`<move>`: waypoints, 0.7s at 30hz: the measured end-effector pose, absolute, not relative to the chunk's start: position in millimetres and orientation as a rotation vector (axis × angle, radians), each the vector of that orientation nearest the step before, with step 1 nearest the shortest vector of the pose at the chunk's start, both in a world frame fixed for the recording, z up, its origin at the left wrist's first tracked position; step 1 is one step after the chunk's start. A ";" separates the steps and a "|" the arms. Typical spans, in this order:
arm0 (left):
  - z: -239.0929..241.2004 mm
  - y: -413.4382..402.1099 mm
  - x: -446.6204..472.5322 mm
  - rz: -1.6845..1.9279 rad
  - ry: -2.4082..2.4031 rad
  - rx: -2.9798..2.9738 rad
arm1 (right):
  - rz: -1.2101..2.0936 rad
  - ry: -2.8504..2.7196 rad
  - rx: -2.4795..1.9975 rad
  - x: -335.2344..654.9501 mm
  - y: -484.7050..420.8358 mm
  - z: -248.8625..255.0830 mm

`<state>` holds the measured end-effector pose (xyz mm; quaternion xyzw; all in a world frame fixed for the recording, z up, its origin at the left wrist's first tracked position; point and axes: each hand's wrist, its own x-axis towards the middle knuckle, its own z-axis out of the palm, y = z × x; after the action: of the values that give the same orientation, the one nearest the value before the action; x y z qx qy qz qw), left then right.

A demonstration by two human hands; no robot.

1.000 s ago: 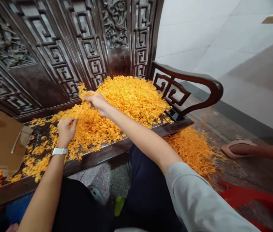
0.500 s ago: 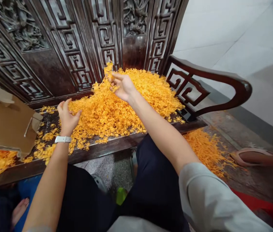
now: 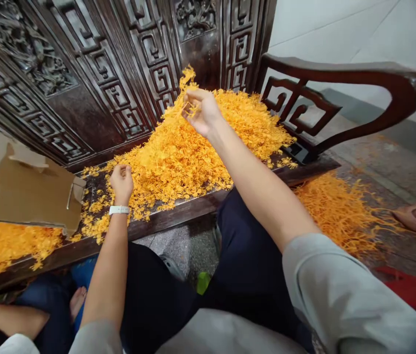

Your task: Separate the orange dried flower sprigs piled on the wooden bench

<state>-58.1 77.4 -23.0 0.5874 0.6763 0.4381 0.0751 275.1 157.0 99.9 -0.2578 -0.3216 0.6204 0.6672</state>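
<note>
A large heap of small yellow-orange spidery pieces covers the dark wooden bench seat; they look like plastic flower parts. Over the heap's upper middle, my right hand has thumb and fingers closed on a few of the yellow pieces. A raised bunch of yellow pieces stands just beyond those fingers. At the heap's left end is my left hand, its fingers curled in towards the thumb. Whatever it may hold is hidden. A white band circles the left wrist.
An open cardboard box lies on the left, with more yellow pieces in front. The carved backrest and curved armrest bound the bench. Orange strands lie on the floor at right. Another person's arm shows lower left.
The camera view has shifted, so the bench sits further right at its armrest end. My left hand's fingers have gone from spread to curled. My right hand remains over the heap's upper part.
</note>
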 end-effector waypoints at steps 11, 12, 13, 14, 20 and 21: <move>-44.1 82.4 2.8 1.290 1.695 2.009 | 1.417 -0.867 -0.646 225.0 134.2 113.8; -43.4 82.0 -7.5 1.283 1.760 2.030 | 1.414 -0.840 -0.651 229.2 134.7 117.2; -42.3 82.0 -19.0 1.271 1.832 2.044 | 1.408 -0.801 -0.653 235.4 136.2 120.1; -40.9 82.4 -30.8 1.250 1.908 2.057 | 1.399 -0.758 -0.652 243.1 138.8 121.9; -31.7 91.1 -88.1 1.263 2.195 1.829 | 1.245 -0.813 -0.800 280.9 170.5 99.0; -29.4 91.9 -96.2 1.275 2.214 1.824 | 1.224 -0.897 -0.824 283.1 176.0 92.9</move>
<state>-96.2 91.9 -29.4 0.5811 0.7052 0.4062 0.0009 283.1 176.0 92.9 -0.3625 -0.3947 0.5389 0.6499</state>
